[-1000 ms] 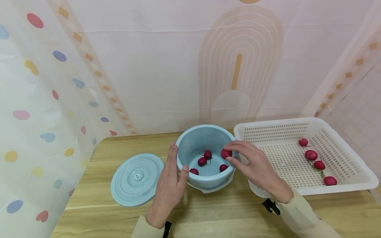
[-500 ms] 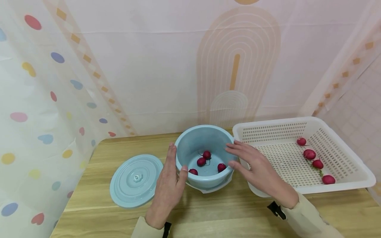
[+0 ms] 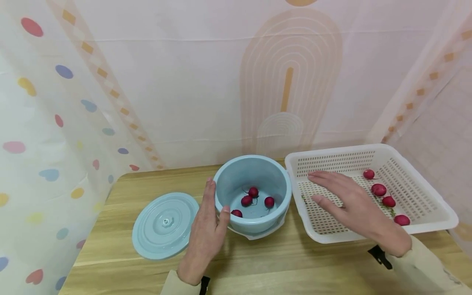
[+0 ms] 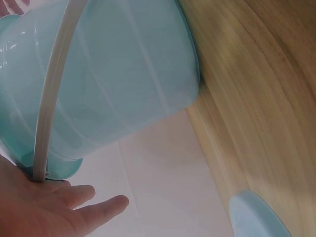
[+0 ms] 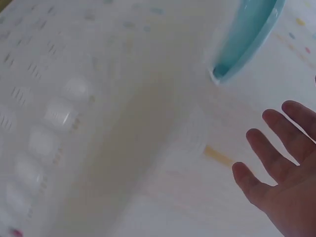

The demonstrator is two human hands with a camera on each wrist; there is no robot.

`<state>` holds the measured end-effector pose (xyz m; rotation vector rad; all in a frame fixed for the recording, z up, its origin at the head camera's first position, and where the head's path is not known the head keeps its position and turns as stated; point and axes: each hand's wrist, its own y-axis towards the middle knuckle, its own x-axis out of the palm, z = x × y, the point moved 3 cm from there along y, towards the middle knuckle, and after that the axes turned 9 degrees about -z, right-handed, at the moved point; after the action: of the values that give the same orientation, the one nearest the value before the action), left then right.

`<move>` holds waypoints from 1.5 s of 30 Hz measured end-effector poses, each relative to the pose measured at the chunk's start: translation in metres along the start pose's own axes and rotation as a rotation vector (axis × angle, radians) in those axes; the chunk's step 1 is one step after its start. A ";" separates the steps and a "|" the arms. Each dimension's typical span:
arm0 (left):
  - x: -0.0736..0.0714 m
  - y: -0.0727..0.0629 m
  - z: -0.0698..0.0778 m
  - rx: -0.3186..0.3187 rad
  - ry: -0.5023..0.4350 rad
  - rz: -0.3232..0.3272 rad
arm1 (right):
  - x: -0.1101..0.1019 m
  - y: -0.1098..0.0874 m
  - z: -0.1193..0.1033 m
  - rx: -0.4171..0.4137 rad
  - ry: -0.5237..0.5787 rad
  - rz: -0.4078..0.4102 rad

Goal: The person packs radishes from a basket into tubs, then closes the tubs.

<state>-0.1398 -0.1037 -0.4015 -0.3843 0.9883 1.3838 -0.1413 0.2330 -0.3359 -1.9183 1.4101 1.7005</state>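
Note:
A light blue bucket (image 3: 258, 226) stands upright with several red radishes (image 3: 253, 191) on its bottom. My left hand (image 3: 206, 237) rests against the bucket's left side with its fingers straight and the thumb near the rim. The left wrist view shows the bucket's pale handle (image 4: 52, 94) hanging down its wall beside the hand. Over the left part of a white perforated basket (image 3: 368, 237), my right hand (image 3: 355, 205) hovers with spread fingers and holds nothing. Several more radishes (image 3: 378, 189) lie along the basket's right side.
A round light blue lid (image 3: 166, 225) lies flat on the wooden table (image 3: 258, 270), left of the bucket. The basket stands close against the bucket's right side. A patterned curtain (image 3: 206, 90) hangs behind the table.
My right hand let go of a radish over the bucket and it dropped inside. It then moved right, over the basket. My left hand stayed at the bucket. The view shifted slightly right.

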 end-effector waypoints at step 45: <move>0.000 -0.001 -0.004 -0.028 -0.002 -0.011 | -0.055 -0.005 0.173 0.393 -0.050 -0.382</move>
<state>-0.1406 -0.1063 -0.4041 -0.4089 0.9647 1.3890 -0.2429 0.3832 -0.3443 -1.7671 1.1587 1.1885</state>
